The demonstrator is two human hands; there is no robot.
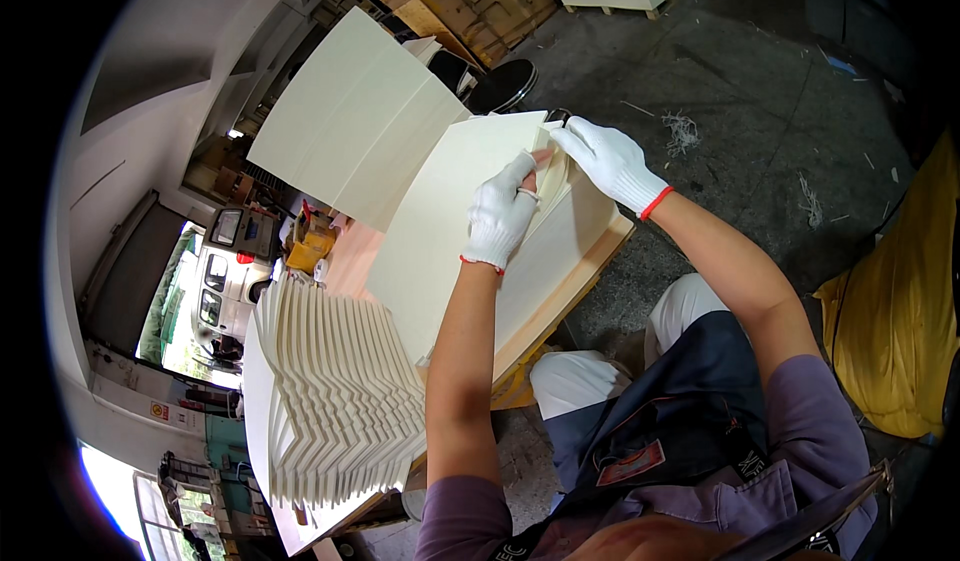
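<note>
Both my hands wear white knitted gloves with red cuffs. My left hand [503,211] lies at the edge of a stack of cream paperboard sheets [440,206], its fingers curled, with bare fingertips pinching a narrow folded edge. At the far corner of the same stack, my right hand [605,164] has its fingers closed over that edge from the right; its fingertips are partly hidden. A thin raised flap of board [548,186] stands between the two hands. What lies under the fingers cannot be made out fully.
Folded cream boards [345,381] are fanned in a pile at the left. Behind the stack, a large cream board [360,121] slants up. A round black stool [503,86] stands beyond, and a yellow bag-like cover [890,311] sits at right. String scraps [682,133] litter the floor.
</note>
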